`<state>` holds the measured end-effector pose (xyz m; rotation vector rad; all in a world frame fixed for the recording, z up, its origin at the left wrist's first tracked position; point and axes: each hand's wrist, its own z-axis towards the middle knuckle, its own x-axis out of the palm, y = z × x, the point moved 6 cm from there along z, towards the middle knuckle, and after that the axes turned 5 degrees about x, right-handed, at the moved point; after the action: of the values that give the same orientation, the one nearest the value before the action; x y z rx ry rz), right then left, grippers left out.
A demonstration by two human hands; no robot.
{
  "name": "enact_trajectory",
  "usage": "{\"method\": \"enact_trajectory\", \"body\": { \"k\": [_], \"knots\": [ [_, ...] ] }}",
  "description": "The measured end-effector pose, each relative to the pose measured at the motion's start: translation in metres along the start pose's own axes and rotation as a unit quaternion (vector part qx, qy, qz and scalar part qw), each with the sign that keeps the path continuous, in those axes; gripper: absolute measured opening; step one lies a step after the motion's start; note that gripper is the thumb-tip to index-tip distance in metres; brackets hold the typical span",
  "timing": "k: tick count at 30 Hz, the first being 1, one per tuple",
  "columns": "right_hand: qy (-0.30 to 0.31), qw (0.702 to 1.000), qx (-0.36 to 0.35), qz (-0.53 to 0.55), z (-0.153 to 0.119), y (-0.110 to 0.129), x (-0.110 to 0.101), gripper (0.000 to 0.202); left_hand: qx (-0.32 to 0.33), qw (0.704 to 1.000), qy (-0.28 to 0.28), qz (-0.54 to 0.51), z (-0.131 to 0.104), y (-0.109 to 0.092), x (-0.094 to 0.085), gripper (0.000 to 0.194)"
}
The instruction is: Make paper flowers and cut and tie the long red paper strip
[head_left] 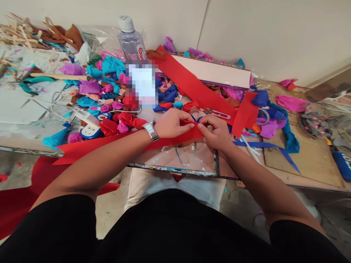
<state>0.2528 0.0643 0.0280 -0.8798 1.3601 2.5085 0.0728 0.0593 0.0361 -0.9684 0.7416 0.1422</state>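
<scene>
bench crowded. behind the hands, a heap of crumpled coloured pieces (pixel 90 87); a pixelated object (pixel 144 86) in it, can't make out what. wide red band (pixel 200 87) slants down toward the right; pink-handled snips (pixel 219 113) lie just beyond the right hand (pixel 215 129). power strip (pixel 91 129) left of the left hand (pixel 175 124).

containers: clear bottle (pixel 131 42) upright at the back, white cap on; can't tell how full.

red strip (pixel 183 138) between both hands, running off leftward under the left forearm. left thumb and forefinger pinched on its upper edge; right thumb and forefinger pinched near its right end. dark blue bit at the fingertips.

table (pixel 192 164) edge just below the strip, small scraps between. wall (pixel 260 36) behind; cardboard (pixel 307 164) flat to the right.
</scene>
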Motion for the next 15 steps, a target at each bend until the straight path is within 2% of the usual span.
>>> {"method": "enact_trajectory", "body": {
  "k": [7, 15],
  "knots": [
    [0.002, 1.0, 0.001, -0.01, -0.001, -0.004, 0.001, 0.015, -0.036, 0.998, 0.022, -0.041, 0.001, 0.012, 0.001, 0.031],
    [0.005, 1.0, -0.004, -0.019, 0.0, -0.003, 0.001, 0.021, -0.018, 0.998, 0.044, -0.037, 0.003, 0.016, 0.0, 0.033]
  ]
}}
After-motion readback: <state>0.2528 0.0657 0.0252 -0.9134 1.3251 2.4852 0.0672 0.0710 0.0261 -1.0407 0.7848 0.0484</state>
